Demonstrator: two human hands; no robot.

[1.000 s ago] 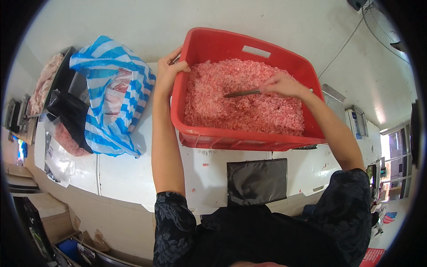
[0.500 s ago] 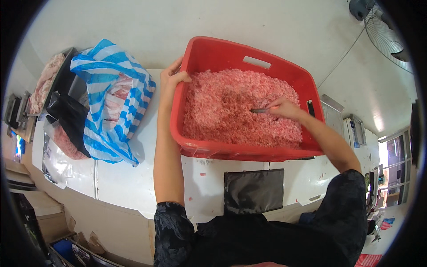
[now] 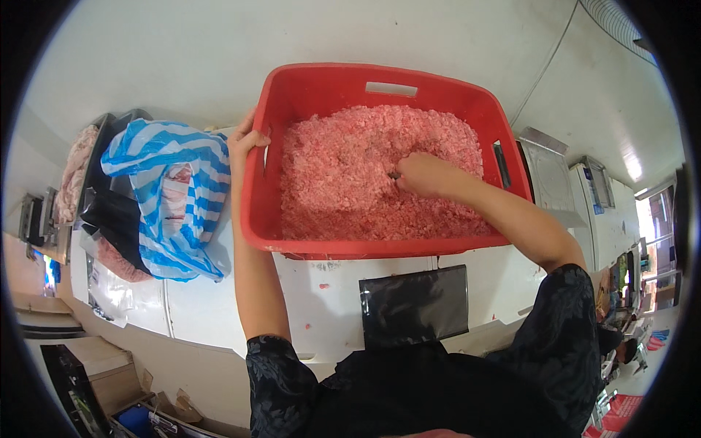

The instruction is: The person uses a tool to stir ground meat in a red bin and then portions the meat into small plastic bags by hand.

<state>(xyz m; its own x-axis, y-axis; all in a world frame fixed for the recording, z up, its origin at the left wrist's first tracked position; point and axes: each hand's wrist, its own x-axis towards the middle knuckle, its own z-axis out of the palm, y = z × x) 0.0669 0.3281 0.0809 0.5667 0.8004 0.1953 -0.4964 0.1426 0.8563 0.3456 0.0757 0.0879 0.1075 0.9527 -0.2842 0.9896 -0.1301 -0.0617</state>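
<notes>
Resting on the white counter [image 3: 204, 321] in the head view, a red crate [image 3: 343, 249] is filled partway with pink minced meat [image 3: 328, 160]. The crate's left end is held by the left hand [image 3: 246, 139]: the thumb is laid over the rim, and the other fingers, partly hidden behind the wall, seem to be clamped on it. A dark tool [image 3: 395, 175] is gripped by the right hand [image 3: 425, 175] over the middle of the meat, with the fingers curled together around it; only a short stub is left showing, so its full shape cannot be told. A blue-and-white striped bag [image 3: 201, 153] is set to the left of the crate, and a black sheet [image 3: 416, 306] is laid in front of it, close to the black shirt [image 3: 423, 394].

If the left hold were slackened, the crate could be dragged along the counter by a hard push. Grip on the tool could be lost if its handle were made slick by fat. Bits of meat could be flung over the front rim by too quick a stroke, and the black sheet could be knocked off by leaning forward
</notes>
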